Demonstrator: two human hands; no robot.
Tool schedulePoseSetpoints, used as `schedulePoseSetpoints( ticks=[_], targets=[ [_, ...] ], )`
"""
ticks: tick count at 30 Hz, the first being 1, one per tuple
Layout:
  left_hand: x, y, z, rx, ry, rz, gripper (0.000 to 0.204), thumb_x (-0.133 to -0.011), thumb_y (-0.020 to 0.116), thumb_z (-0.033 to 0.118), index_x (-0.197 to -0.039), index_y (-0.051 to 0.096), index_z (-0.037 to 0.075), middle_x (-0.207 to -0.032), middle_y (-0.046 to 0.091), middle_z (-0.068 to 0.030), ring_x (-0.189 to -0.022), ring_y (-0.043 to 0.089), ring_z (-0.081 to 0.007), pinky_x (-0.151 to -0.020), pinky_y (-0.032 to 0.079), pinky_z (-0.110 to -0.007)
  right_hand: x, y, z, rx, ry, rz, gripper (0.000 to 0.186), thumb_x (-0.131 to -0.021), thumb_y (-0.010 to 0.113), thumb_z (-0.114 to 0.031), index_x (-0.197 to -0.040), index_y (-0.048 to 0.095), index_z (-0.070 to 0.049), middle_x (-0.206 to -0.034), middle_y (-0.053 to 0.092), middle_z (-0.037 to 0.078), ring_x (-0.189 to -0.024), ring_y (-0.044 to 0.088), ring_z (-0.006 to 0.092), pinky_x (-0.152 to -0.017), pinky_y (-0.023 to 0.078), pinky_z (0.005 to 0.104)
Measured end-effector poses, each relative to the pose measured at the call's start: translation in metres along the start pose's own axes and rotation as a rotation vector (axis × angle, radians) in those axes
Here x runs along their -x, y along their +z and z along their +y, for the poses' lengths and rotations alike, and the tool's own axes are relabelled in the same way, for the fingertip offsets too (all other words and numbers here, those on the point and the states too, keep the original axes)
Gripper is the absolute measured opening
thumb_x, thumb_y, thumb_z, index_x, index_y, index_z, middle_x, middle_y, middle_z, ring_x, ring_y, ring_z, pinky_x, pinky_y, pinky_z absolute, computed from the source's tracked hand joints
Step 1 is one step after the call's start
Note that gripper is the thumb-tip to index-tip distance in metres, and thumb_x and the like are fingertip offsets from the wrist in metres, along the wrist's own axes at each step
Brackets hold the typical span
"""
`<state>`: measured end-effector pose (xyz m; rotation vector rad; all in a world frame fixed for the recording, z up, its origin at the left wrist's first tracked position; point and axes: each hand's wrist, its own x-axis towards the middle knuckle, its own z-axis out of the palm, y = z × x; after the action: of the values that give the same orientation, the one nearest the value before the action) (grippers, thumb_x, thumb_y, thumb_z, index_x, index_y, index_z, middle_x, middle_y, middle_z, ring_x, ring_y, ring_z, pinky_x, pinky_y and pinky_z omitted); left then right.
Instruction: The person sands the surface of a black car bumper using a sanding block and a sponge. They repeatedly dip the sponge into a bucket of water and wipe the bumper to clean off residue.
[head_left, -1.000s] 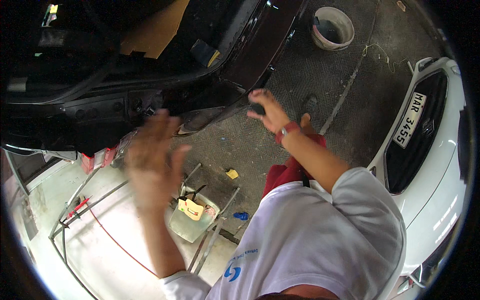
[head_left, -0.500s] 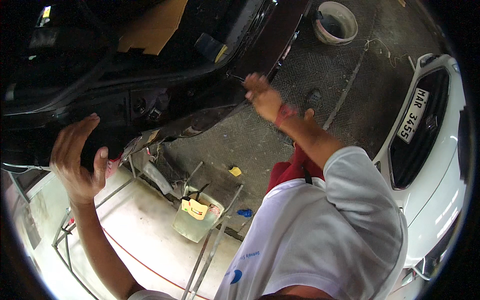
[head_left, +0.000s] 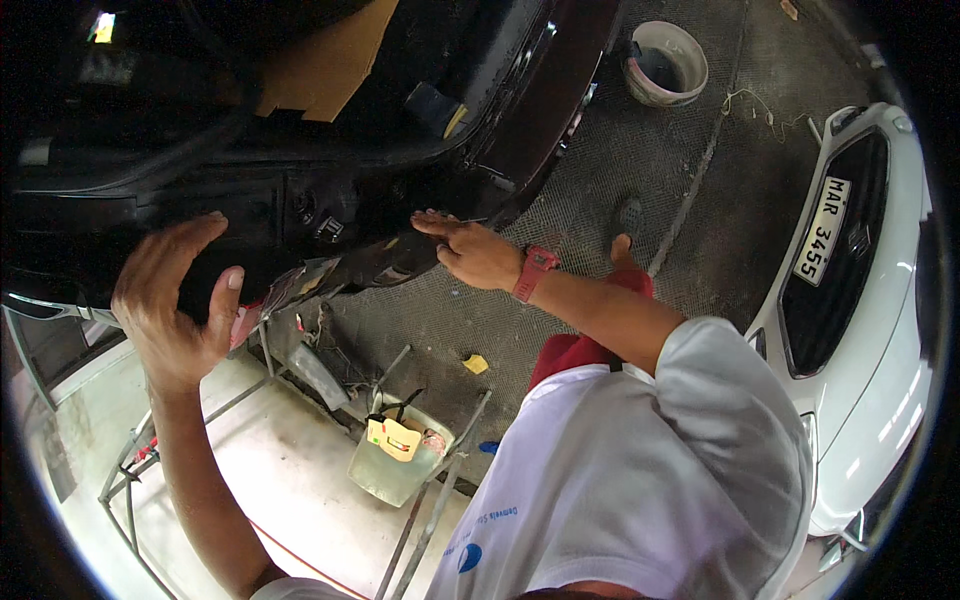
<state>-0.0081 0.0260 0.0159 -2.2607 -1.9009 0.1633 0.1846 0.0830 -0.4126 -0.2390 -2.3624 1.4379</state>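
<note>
A black car body (head_left: 350, 170) fills the upper left, with small fittings (head_left: 328, 226) and a red lamp (head_left: 243, 322) along its rear edge. My left hand (head_left: 180, 305) is open at that edge, fingers bent slightly over the dark surface, thumb apart, nothing visible in it. My right hand (head_left: 478, 255), with a red watch (head_left: 536, 268) on its wrist, lies at the black panel right of the fittings, fingers drawn together and pointing left; what they hold or press is hidden. Above lie a cardboard sheet (head_left: 330, 60) and a dark pad with yellow edge (head_left: 435, 108).
A white car (head_left: 865, 330) stands at right, a white bucket (head_left: 668, 85) at the top on textured flooring. Below left are a metal-pipe frame (head_left: 240, 390), a tub of water (head_left: 385, 475), a yellow scrap (head_left: 475, 364) and a red hose (head_left: 305, 555). My sandalled foot (head_left: 628, 215) shows.
My left hand has moved left to the car's edge and is now raised slightly from half a second ago. My right hand has moved left and down along the panel.
</note>
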Motion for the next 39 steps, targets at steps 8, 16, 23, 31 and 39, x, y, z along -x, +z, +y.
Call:
schedulePoseSetpoints(
  ticks=[8, 16, 23, 31, 39],
  targets=[
    [0.001, 0.001, 0.001, 0.004, -0.007, -0.01, 0.031, -0.091, 0.08, 0.024, -0.111, 0.081, 0.001, -0.11, 0.082, -0.0161, -0.101, 0.079, -0.0352, -0.091, 0.06, -0.042, -0.004, -0.002, 0.038, 0.499, -0.187, -0.019, 0.017, -0.085, 0.069, -0.005, -0.089, 0.084, 0.002, -0.149, 0.068, 0.02, -0.132, 0.069, 0.0365, -0.11, 0.059, 0.0425],
    [0.005, 0.004, -0.002, -0.052, -0.027, -0.031, 0.029, -0.093, 0.079, 0.025, -0.112, 0.082, 0.003, -0.113, 0.083, -0.0144, -0.105, 0.08, -0.0326, -0.095, 0.06, -0.043, 0.003, 0.012, 0.077, 0.435, 0.101, 0.083, 0.032, -0.092, 0.064, -0.009, -0.118, 0.081, -0.001, -0.162, 0.055, 0.022, -0.152, 0.053, 0.0306, -0.124, 0.05, 0.0439],
    [0.008, 0.004, -0.006, -0.057, -0.02, -0.055, 0.032, -0.098, 0.076, 0.028, -0.117, 0.081, 0.003, -0.114, 0.083, -0.0145, -0.105, 0.08, -0.0336, -0.095, 0.06, -0.044, 0.018, -0.006, 0.114, 0.546, 0.187, -0.071, 0.065, -0.103, 0.055, -0.012, -0.166, 0.045, -0.007, -0.179, 0.034, 0.013, -0.164, 0.035, 0.0309, -0.137, 0.027, 0.0484],
    [0.012, 0.004, -0.014, -0.041, 0.02, -0.082, 0.035, -0.102, 0.07, 0.027, -0.122, 0.078, 0.0, -0.118, 0.081, -0.0178, -0.109, 0.078, -0.0369, -0.097, 0.058, -0.045, 0.019, -0.022, 0.142, 0.473, 0.131, -0.185, 0.071, -0.101, 0.054, -0.016, -0.169, 0.039, -0.01, -0.177, 0.038, 0.014, -0.16, 0.043, 0.0293, -0.134, 0.033, 0.0477],
    [0.018, 0.002, -0.019, -0.073, 0.011, -0.121, 0.039, -0.105, 0.065, 0.03, -0.125, 0.077, -0.001, -0.122, 0.079, -0.0184, -0.113, 0.076, -0.0379, -0.098, 0.057, -0.046, 0.024, -0.017, 0.135, 0.753, 0.183, -0.17, 0.081, -0.095, 0.058, -0.012, -0.172, 0.033, -0.009, -0.178, 0.035, 0.012, -0.166, 0.032, 0.0251, -0.137, 0.025, 0.049]
  ],
)
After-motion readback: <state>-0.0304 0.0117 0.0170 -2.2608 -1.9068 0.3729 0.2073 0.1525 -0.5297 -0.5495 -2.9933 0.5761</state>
